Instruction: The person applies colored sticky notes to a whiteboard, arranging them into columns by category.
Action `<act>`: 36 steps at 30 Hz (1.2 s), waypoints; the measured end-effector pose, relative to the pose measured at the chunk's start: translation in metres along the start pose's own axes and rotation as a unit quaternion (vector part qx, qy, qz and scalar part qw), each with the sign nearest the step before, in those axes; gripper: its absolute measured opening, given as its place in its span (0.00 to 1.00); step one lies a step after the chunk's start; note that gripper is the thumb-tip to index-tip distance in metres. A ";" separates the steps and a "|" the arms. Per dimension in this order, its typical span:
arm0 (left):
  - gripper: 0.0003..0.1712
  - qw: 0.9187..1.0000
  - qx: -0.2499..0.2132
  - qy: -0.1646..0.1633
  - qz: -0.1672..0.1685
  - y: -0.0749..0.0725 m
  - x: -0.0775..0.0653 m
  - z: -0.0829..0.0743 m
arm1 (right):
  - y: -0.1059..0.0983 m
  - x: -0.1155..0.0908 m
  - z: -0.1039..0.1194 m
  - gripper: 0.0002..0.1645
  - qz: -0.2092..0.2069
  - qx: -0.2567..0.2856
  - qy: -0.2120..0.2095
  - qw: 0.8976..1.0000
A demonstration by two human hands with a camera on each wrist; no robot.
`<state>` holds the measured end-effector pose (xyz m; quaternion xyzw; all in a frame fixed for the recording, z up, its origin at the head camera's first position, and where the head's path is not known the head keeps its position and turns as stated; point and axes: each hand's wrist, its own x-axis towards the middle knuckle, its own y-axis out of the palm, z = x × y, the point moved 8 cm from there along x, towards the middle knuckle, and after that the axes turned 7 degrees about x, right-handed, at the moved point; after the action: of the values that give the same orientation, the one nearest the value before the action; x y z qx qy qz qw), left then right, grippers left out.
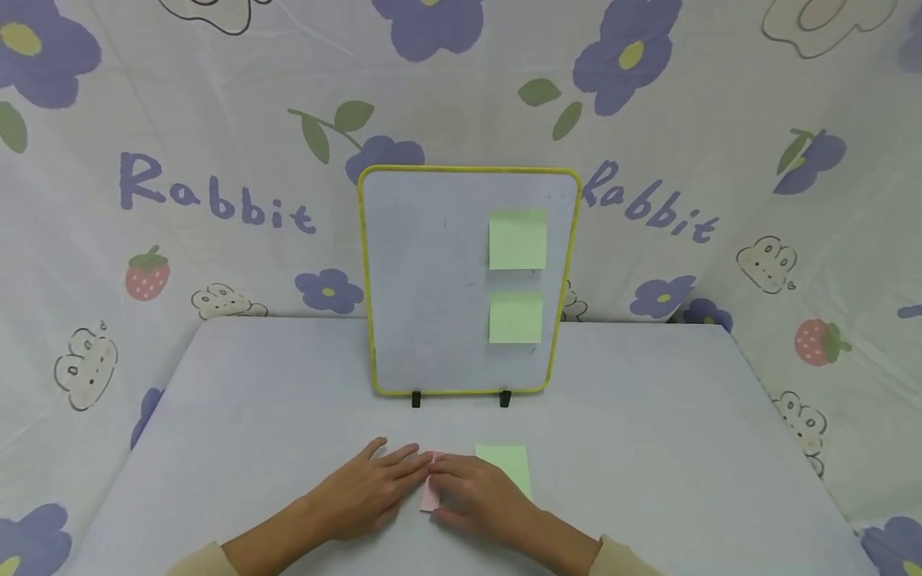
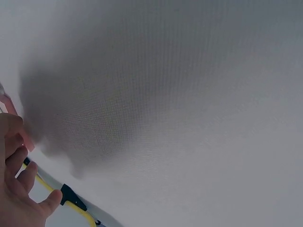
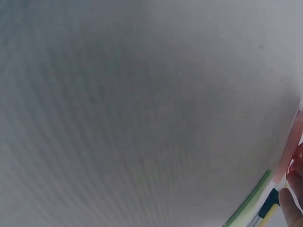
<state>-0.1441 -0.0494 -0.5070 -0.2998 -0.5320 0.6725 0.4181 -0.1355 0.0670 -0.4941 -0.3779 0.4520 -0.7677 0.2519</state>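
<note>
A small pink sticky note pad (image 1: 429, 498) stands between the two hands above the white table, mostly covered by fingers. My left hand (image 1: 370, 490) grips its left side, the little finger spread away; in the left wrist view thumb and fingers meet the pink edge (image 2: 9, 107). From the other side my right hand (image 1: 481, 498) pinches the pink paper with bent fingers, the thumb low near its bottom. The right wrist view has only a few fingertips beside the pink strip (image 3: 289, 150). Partly behind the right hand lies a light green sticky note pad (image 1: 507, 462).
A yellow-framed whiteboard (image 1: 428, 280) stands on black feet (image 1: 416, 399) behind the hands. Two green sticky notes are on its right half, an upper note (image 1: 518, 240) and a lower note (image 1: 515, 318). A patterned cloth (image 1: 238, 104) hangs behind the white table (image 1: 648, 448).
</note>
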 end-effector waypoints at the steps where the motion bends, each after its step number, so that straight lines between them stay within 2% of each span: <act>1: 0.33 1.000 -0.001 0.001 0.000 0.000 0.000 0.000 | 0.001 0.000 0.000 0.20 0.001 0.000 0.004 1.000; 12: 0.32 1.000 -0.004 -0.001 0.009 0.004 -0.001 -0.002 | 0.004 0.000 -0.002 0.14 -0.008 -0.008 0.003 1.000; 20: 0.32 1.000 -0.001 -0.004 0.016 0.005 -0.001 -0.002 | 0.000 0.001 -0.004 0.10 -0.017 0.024 0.012 0.999; 27: 0.31 1.000 -0.004 -0.005 0.022 0.002 -0.001 0.000 | -0.001 0.003 -0.009 0.11 -0.007 0.052 0.034 0.998; 36: 0.30 1.000 0.003 -0.002 -0.004 0.000 -0.005 -0.001 | -0.005 0.005 -0.007 0.09 -0.033 0.062 0.034 0.997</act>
<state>-0.1413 -0.0533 -0.5070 -0.2953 -0.5323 0.6729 0.4203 -0.1443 0.0687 -0.4903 -0.3495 0.3997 -0.8145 0.2337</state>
